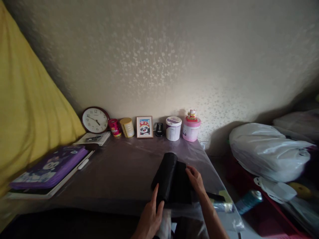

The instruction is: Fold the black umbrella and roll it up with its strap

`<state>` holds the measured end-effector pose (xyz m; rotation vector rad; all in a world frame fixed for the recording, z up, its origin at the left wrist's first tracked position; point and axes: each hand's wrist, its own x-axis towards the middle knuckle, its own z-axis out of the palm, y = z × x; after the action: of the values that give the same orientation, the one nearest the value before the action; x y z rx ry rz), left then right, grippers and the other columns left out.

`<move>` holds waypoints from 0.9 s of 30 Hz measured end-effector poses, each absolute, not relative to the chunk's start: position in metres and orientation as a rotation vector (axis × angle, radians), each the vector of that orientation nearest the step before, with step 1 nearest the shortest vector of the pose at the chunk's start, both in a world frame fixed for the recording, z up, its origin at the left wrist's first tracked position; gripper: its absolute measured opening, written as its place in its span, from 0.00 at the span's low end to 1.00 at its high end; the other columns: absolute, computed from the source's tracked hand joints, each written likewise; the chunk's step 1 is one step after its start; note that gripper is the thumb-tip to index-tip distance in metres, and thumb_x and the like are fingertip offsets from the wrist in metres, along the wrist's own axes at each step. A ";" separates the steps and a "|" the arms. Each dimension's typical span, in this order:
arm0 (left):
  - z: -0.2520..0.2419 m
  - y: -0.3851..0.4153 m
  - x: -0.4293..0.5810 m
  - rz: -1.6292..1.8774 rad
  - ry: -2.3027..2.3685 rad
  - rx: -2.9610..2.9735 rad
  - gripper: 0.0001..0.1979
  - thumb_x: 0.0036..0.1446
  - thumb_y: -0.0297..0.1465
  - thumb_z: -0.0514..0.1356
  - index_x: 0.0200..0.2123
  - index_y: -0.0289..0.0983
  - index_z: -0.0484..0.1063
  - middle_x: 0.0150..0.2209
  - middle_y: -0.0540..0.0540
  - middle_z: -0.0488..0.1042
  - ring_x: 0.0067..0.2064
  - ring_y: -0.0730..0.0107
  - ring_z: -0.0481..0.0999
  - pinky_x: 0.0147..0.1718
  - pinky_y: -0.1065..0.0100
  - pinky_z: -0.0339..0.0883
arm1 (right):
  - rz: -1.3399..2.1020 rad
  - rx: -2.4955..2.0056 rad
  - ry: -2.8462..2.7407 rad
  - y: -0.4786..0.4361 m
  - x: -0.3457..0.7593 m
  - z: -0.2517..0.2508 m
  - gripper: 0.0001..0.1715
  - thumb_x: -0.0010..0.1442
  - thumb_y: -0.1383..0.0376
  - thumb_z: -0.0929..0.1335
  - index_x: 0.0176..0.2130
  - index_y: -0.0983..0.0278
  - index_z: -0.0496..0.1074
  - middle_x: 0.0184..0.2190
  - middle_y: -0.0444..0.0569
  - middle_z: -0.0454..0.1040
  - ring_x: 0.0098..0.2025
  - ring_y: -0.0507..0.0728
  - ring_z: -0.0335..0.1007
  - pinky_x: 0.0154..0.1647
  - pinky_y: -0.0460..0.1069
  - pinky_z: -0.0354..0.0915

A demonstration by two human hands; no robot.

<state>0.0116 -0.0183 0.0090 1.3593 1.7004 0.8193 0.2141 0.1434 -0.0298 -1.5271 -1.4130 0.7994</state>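
Note:
A black folded cloth or pouch (169, 177) lies on the dark table (119, 172) near its front right part. My left hand (149, 217) rests at its near left corner, fingers stretched along the rolled edge. Over on the flat right side of the black cloth sits my right hand (195, 179), fingers curled down and pressing on it. Neither hand lifts it off the table.
Along the wall stand a round clock (95, 119), a red can (114, 127), a yellow can (127, 127), a framed panda picture (144, 126), a white tub (173, 128) and a pink tub (191, 129). A purple case (50, 166) lies left. White bags (269, 151) sit right.

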 end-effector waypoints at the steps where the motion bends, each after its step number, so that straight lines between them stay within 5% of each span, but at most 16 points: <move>1: 0.009 -0.018 0.011 0.821 1.699 1.358 0.31 0.59 0.39 0.49 0.64 0.38 0.44 0.47 0.45 0.76 0.48 0.65 0.74 0.50 0.66 0.63 | 0.812 -1.515 -1.410 0.142 0.213 -0.028 0.26 0.49 0.51 0.63 0.41 0.65 0.74 0.34 0.51 0.78 0.36 0.61 0.73 0.38 0.53 0.66; 17: 0.010 -0.018 0.011 0.852 1.656 1.336 0.31 0.59 0.38 0.50 0.64 0.40 0.44 0.51 0.43 0.72 0.47 0.63 0.75 0.49 0.65 0.64 | 0.934 -1.421 -1.497 0.116 0.191 -0.003 0.25 0.46 0.54 0.67 0.42 0.65 0.72 0.31 0.50 0.77 0.35 0.62 0.72 0.35 0.52 0.66; 23: 0.003 -0.017 0.010 0.910 1.574 1.213 0.32 0.60 0.43 0.45 0.64 0.43 0.39 0.57 0.40 0.65 0.27 0.68 0.78 0.33 0.63 0.72 | 1.087 -1.239 -1.369 0.116 0.178 0.015 0.28 0.45 0.53 0.69 0.43 0.66 0.73 0.34 0.51 0.77 0.37 0.62 0.72 0.36 0.53 0.67; 25: 0.000 -0.016 0.009 0.937 1.570 1.243 0.31 0.61 0.43 0.43 0.64 0.40 0.39 0.59 0.38 0.61 0.32 0.65 0.79 0.36 0.62 0.72 | 1.104 -1.205 -1.361 0.119 0.172 0.022 0.27 0.45 0.54 0.70 0.43 0.66 0.73 0.34 0.51 0.77 0.38 0.62 0.72 0.37 0.52 0.67; 27: -0.003 -0.015 0.006 0.980 1.578 1.324 0.31 0.61 0.40 0.44 0.64 0.35 0.42 0.61 0.39 0.58 0.50 0.61 0.73 0.51 0.61 0.64 | 1.068 -1.211 -1.360 0.121 0.164 0.027 0.27 0.44 0.54 0.70 0.42 0.66 0.73 0.34 0.51 0.77 0.37 0.61 0.71 0.36 0.51 0.67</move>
<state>0.0063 -0.0147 -0.0030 1.3239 1.5777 0.9798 0.1642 0.1214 0.0270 -1.2110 -1.3596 1.0678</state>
